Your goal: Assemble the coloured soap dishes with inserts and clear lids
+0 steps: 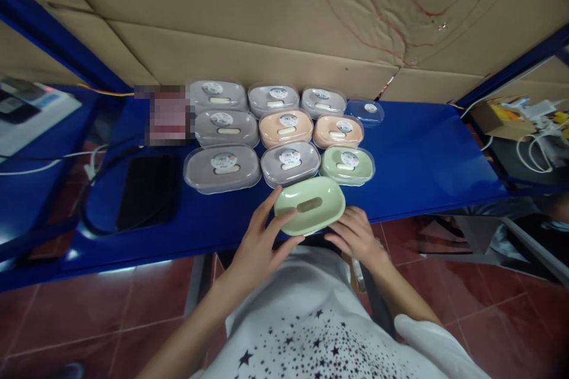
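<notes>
A light-green oval soap dish (329, 192), without a lid, is tilted at the table's front edge, its hollow and the long slot in its floor facing me. My left hand (260, 237) grips its left end, one finger reaching over the inside and the thumb below the rim. At the lower right rim, my right hand (358, 240) holds the dish with bent fingers, partly hidden under it. Just behind stands a lidded green soap dish (355, 173) with a round label. Beside that is a lidded grey soap dish (284, 176).
More lidded dishes, grey (204, 174) and peach (271, 133), stand in rows on the blue table (422, 154). A loose clear lid (364, 112) lies at the back right. To the left are a black flat object (146, 189) and cables. A cardboard wall (267, 6) rises behind.
</notes>
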`<state>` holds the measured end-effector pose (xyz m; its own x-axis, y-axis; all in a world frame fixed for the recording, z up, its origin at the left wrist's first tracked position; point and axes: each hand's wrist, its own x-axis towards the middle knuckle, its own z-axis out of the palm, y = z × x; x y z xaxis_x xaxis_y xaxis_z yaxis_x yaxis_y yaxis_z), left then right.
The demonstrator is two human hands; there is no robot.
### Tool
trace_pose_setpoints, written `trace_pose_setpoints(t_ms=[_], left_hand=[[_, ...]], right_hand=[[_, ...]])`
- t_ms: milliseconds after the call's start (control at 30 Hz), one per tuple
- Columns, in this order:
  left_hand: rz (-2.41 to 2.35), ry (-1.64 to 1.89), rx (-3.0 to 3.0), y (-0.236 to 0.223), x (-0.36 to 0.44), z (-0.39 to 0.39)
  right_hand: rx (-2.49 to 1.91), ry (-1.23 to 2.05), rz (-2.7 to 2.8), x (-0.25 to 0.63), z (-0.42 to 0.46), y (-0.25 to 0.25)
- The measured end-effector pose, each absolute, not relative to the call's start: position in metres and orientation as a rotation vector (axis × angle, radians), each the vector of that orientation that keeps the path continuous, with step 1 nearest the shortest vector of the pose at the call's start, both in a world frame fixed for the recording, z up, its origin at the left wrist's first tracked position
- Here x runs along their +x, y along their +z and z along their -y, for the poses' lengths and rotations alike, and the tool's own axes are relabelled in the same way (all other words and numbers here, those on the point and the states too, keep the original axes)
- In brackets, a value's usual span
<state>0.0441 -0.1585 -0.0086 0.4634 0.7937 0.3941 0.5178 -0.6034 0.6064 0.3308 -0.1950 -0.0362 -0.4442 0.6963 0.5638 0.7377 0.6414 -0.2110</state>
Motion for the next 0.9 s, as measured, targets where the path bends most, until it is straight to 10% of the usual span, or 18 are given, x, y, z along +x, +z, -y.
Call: trace_pose_setpoints(t_ms=[900], left_hand=[[-1.239,0.808,2.611,-0.017,0.041,0.165]], right_hand=[[-1.267,-0.173,2.286,0.379,0.139,0.016]])
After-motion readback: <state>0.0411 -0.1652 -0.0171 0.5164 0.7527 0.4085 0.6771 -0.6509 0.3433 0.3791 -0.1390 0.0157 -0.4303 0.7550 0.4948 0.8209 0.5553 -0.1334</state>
